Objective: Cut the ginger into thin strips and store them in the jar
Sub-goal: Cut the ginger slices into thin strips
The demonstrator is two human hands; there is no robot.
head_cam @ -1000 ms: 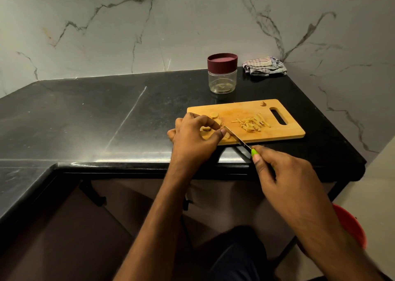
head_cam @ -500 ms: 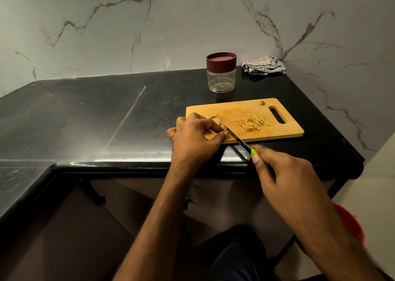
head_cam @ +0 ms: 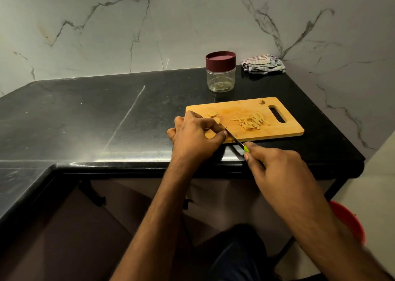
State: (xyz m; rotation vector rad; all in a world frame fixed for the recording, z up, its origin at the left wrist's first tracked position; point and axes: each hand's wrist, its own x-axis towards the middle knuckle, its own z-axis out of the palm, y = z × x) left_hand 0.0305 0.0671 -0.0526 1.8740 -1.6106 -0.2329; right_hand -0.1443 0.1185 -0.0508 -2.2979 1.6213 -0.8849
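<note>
Left hand [head_cam: 195,134] sits at the near-left corner of the wooden cutting board [head_cam: 284,131], fingers curled down pinning a ginger piece [head_cam: 217,120]; right hand [head_cam: 275,165], off the board's near edge, grips the green-handled knife [head_cam: 235,139], blade against the left fingertips. Cut ginger strips [head_cam: 251,120] lie mid-board, ginger slices [head_cam: 212,114] near its left end. Lidded jar [head_cam: 220,72] stands behind the board, checked cloth [head_cam: 263,64] to the jar's right.
</note>
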